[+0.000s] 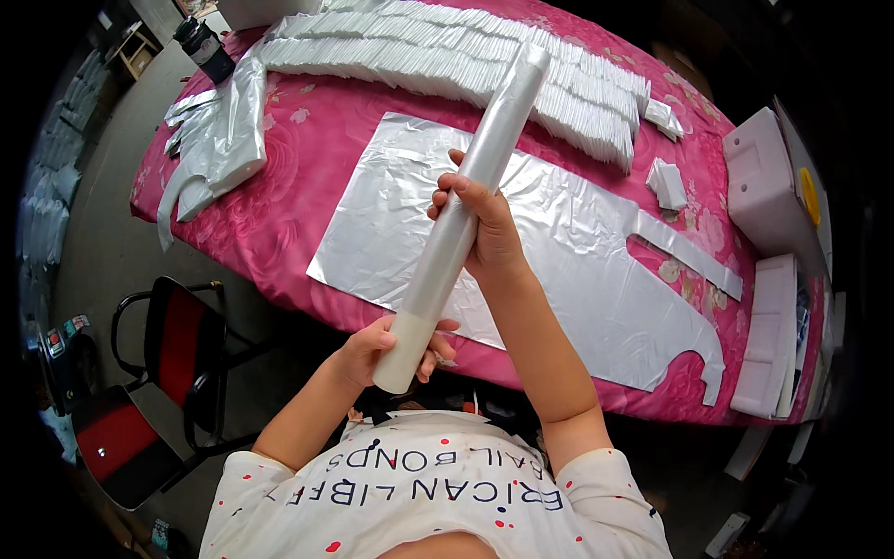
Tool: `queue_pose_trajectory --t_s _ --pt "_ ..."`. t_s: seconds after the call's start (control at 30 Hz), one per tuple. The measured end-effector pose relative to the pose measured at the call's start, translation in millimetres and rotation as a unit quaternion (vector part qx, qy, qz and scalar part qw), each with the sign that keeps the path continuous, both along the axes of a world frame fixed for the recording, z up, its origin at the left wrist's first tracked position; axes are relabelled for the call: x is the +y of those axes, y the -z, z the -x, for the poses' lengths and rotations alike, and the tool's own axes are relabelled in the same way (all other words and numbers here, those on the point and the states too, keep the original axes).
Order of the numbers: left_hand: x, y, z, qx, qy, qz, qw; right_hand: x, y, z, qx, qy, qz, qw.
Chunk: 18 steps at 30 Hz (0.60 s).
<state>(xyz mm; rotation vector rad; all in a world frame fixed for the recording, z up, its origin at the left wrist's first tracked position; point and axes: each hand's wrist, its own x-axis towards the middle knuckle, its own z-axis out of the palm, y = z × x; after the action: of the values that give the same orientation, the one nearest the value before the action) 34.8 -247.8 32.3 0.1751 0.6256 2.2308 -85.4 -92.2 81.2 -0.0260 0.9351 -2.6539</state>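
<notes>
You've got the long roll (463,210) of clear plastic film up off the table, tilted away from you, its far end reaching over the stacks at the back. Your left hand (377,349) is wrapped around the bare, cream-coloured core at the near end, fingers closed on it. Your right hand (484,228) grips the roll about halfway up, fingers curled over the film, thumb side toward you. Both hands are clamped on that 1 roll, well apart along its length.

Under the roll, flat on the pink flowered tablecloth (298,196), lies a cut plastic sheet (559,252) shaped like an apron, its straps trailing off to your right. Behind it, 2 long rows of folded white plastic pieces (447,56) run across the table. To your left, a crumpled heap of the same silvery plastic (219,140) hangs over the table's edge, with a dark bottle (207,47) beyond it. On your right sit white foam blocks (768,186). Down on the floor at your left stands a red and black chair (177,345).
</notes>
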Motion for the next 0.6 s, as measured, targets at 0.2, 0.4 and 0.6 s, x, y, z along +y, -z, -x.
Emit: queue_pose_trajectory --t_s 0.2,0.4,0.6 --pt "59 -16 14 0.173 -0.078 0.431 0.882 45 11 -32 -0.032 0.151 -0.182 0.971" --pt "89 11 3 0.081 0.021 0.452 0.888 80 61 -59 -0.118 0.172 -0.184 0.961" --pt "53 21 -17 -0.058 0.2 0.373 0.904 181 96 -43 -0.125 0.215 -0.242 0.938"
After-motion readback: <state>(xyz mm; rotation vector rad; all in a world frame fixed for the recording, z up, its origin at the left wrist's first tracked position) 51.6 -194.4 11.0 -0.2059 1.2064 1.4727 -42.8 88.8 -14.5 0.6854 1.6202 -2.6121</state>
